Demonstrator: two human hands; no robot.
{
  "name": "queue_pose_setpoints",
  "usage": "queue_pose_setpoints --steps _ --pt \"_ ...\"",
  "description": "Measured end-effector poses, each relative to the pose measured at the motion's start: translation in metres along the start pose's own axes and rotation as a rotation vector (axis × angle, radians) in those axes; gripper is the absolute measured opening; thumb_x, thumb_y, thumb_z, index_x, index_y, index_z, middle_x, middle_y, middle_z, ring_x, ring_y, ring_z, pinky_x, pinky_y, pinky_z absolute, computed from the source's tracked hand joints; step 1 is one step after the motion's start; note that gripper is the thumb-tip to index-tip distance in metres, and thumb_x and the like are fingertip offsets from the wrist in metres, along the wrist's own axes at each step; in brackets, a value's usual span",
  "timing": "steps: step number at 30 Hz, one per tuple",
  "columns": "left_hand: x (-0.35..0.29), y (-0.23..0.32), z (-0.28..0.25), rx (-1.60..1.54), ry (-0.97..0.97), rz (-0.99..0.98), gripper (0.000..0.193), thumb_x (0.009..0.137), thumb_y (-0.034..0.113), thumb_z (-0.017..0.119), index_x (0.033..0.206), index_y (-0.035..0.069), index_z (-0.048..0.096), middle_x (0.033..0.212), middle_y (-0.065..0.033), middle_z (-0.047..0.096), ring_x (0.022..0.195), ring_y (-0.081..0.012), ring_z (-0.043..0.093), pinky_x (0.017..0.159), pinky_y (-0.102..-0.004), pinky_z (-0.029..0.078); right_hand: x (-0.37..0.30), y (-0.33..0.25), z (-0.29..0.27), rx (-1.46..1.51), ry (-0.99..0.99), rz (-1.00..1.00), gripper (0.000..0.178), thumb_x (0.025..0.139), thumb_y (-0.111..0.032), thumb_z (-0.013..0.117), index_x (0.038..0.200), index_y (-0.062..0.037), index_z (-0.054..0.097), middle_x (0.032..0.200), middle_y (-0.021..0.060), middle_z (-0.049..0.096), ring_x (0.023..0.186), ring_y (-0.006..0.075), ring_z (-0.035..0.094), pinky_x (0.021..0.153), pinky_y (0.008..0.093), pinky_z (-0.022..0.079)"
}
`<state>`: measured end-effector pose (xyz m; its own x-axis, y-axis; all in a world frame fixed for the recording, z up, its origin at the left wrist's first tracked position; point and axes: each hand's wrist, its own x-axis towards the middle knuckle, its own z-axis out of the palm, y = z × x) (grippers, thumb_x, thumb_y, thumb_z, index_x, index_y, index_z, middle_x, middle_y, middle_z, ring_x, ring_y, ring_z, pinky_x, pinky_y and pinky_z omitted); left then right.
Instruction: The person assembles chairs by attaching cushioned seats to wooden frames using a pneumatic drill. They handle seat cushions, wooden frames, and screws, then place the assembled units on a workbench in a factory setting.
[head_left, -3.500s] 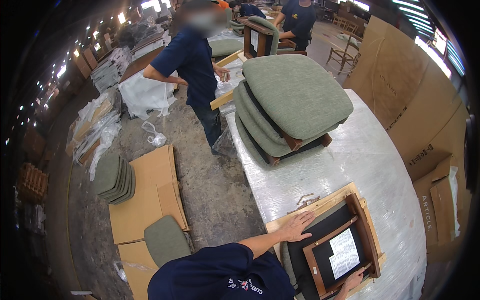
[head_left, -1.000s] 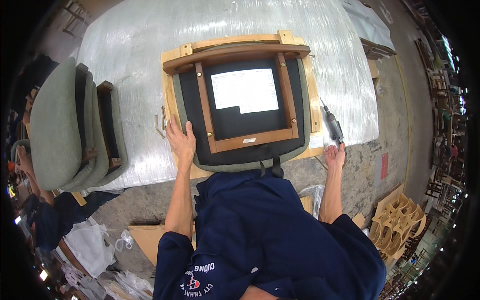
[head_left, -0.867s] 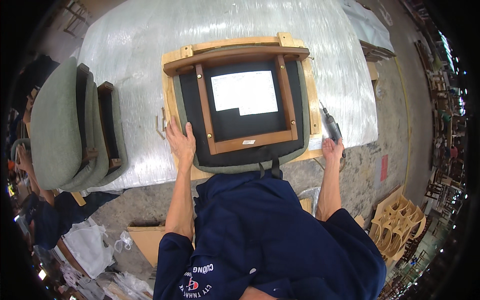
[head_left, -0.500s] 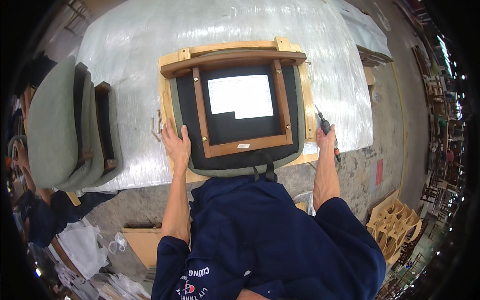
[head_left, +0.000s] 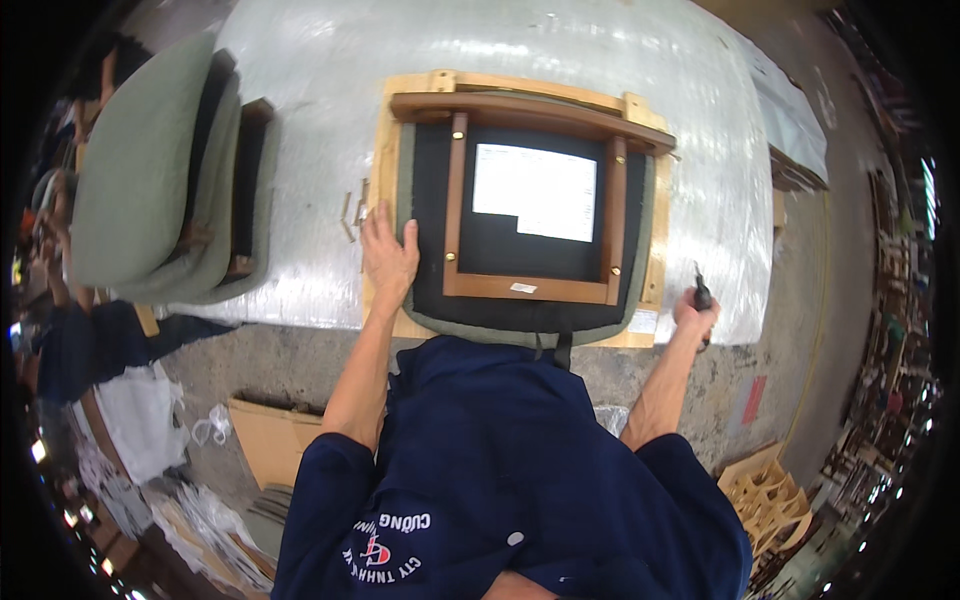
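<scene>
In front of me an upholstered chair seat (head_left: 428, 265) lies with its black underside up and a green-grey fabric edge. A brown wooden frame (head_left: 530, 287) with brass-coloured bolts sits on it, around a white printed sheet (head_left: 535, 190). Beneath is a pale wooden jig (head_left: 388, 150). My left hand (head_left: 390, 260) rests at the seat's left edge, fingers spread and holding nothing. Beyond the jig's right edge, my right hand (head_left: 693, 318) is wrapped around a dark power screwdriver (head_left: 703, 297), its bit pointing away from me.
The table (head_left: 320, 120) is covered in clear plastic film. Several long bolts (head_left: 348, 215) lie left of the jig. At the left stand stacked green-grey upholstered chair parts (head_left: 135, 170). Cardboard (head_left: 270, 435) lies on the floor, and curved wooden parts (head_left: 765, 505) are at the lower right.
The view has shifted, so the seat and table appear farther right. My left hand stays at the seat's left edge. My right hand still holds the screwdriver, now seen a little farther from the jig.
</scene>
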<state>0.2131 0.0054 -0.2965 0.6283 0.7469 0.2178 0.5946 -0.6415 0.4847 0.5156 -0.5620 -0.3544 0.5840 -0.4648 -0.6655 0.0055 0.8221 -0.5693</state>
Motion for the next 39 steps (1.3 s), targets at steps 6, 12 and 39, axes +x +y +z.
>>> queue_pose_setpoints --steps 6,12,39 --pt "0.001 -0.004 0.004 -0.087 -0.008 -0.022 0.063 0.097 0.035 0.062 0.147 0.002 0.042 0.141 -0.0306 0.045 0.129 -0.0474 0.045 0.109 -0.0536 0.038 -0.099 -0.069 0.057 0.379 -0.419 -0.029 0.029 0.087 -0.011 0.072 0.111 0.0011 0.060 0.104 0.0148 0.068 0.098 0.0255 0.068 0.091 0.0433 0.059" --pt "0.009 0.038 -0.027 -0.187 0.085 0.038 0.064 0.095 0.033 0.066 0.143 -0.002 0.044 0.146 -0.0306 0.039 0.133 -0.0445 0.039 0.113 -0.0530 0.031 -0.233 -0.125 0.137 0.481 -0.995 -0.031 0.037 0.082 -0.005 0.071 0.115 -0.0003 0.058 0.095 0.0125 0.061 0.089 0.0275 0.061 0.084 0.0459 0.051" --pt "-0.054 0.106 -0.011 -0.194 -0.431 0.728 0.043 0.070 0.008 0.079 0.110 0.010 0.065 0.102 -0.0041 0.059 0.098 -0.0255 0.057 0.086 -0.0375 0.052 -0.321 0.063 0.062 -0.758 -0.796 -0.864 0.028 0.091 -0.019 0.078 0.102 0.0002 0.062 0.086 0.0145 0.069 0.080 0.0209 0.069 0.078 0.0353 0.059"
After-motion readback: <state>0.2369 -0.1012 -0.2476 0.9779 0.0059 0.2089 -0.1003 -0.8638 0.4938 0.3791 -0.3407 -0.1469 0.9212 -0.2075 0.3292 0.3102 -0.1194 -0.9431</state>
